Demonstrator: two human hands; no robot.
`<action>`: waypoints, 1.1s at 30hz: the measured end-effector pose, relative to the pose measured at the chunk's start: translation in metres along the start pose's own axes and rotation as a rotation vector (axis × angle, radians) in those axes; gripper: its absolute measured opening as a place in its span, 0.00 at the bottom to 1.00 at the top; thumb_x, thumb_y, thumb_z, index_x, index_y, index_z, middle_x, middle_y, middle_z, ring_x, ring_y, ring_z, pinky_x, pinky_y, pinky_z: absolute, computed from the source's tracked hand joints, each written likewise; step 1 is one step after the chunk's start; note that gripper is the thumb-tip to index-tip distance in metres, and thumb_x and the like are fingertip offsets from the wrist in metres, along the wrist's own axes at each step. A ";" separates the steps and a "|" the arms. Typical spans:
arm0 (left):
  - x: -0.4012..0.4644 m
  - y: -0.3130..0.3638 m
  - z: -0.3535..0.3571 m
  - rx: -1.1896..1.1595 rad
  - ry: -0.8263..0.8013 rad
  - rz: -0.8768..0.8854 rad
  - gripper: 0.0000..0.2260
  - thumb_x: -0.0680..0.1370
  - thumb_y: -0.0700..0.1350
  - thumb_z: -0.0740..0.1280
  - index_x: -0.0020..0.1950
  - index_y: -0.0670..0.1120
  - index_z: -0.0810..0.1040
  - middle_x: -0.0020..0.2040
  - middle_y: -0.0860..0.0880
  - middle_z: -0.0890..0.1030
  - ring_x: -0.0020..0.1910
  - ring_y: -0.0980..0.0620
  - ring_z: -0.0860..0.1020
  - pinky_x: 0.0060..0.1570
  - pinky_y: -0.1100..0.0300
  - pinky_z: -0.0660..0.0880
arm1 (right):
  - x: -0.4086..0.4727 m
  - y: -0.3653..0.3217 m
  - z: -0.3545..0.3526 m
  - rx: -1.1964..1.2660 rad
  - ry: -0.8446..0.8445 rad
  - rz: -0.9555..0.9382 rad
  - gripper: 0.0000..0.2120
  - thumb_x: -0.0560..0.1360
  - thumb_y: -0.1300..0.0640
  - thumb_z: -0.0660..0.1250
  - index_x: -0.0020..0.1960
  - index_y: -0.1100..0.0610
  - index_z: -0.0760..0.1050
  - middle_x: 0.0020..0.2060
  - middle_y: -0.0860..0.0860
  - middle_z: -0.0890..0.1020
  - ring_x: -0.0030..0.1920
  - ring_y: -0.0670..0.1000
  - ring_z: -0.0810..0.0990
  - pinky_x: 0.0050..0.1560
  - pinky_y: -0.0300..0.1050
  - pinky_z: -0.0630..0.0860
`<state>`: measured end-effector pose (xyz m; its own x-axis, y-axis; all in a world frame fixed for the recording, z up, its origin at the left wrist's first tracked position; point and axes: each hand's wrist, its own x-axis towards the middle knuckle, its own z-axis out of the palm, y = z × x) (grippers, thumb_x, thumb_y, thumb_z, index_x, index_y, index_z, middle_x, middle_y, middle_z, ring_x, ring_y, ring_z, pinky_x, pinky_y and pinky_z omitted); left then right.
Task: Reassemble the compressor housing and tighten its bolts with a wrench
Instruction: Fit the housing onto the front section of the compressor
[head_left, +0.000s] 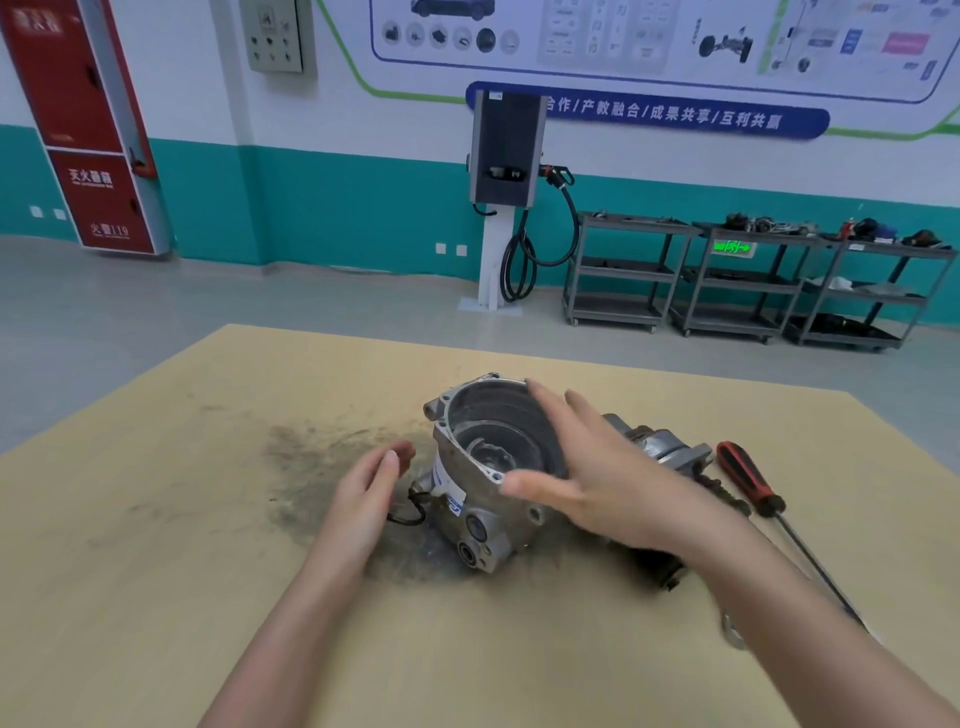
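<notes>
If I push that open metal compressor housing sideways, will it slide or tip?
The compressor housing is thick cast metal, so probably heavy and stiff. It stands tilted on an uneven base, so a push may rock it. The grimy tabletop could let it slide.

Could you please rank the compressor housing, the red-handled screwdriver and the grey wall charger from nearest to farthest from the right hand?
From the right hand:
1. Compressor housing, directly beneath its fingers.
2. Red-handled screwdriver, lying to its right on the table.
3. Grey wall charger, on the far wall.
</notes>
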<state>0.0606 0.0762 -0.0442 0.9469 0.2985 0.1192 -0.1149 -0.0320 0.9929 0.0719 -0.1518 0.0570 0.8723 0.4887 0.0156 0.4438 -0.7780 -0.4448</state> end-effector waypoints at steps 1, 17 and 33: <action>0.000 0.000 0.001 0.024 -0.042 -0.019 0.13 0.85 0.41 0.58 0.66 0.44 0.77 0.61 0.51 0.81 0.63 0.55 0.78 0.63 0.64 0.73 | 0.002 -0.009 0.010 -0.029 0.020 0.040 0.59 0.55 0.15 0.50 0.78 0.41 0.37 0.79 0.54 0.46 0.79 0.53 0.44 0.76 0.61 0.51; -0.001 -0.005 -0.006 -0.138 0.092 -0.072 0.09 0.85 0.41 0.61 0.60 0.47 0.79 0.56 0.47 0.84 0.55 0.55 0.83 0.54 0.61 0.77 | 0.056 0.019 -0.034 0.096 -0.325 -0.102 0.50 0.67 0.41 0.74 0.77 0.41 0.44 0.76 0.46 0.60 0.76 0.52 0.58 0.77 0.61 0.44; -0.015 0.032 0.007 -0.117 0.039 0.455 0.20 0.82 0.62 0.57 0.73 0.59 0.67 0.72 0.61 0.73 0.74 0.61 0.68 0.72 0.59 0.65 | -0.043 0.093 -0.003 0.627 0.793 0.204 0.22 0.76 0.45 0.64 0.68 0.50 0.69 0.66 0.48 0.74 0.68 0.46 0.71 0.71 0.54 0.67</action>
<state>0.0450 0.0644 -0.0144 0.7809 0.3150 0.5395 -0.5507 -0.0606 0.8325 0.0769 -0.2464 0.0180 0.9046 -0.2072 0.3725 0.2835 -0.3600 -0.8888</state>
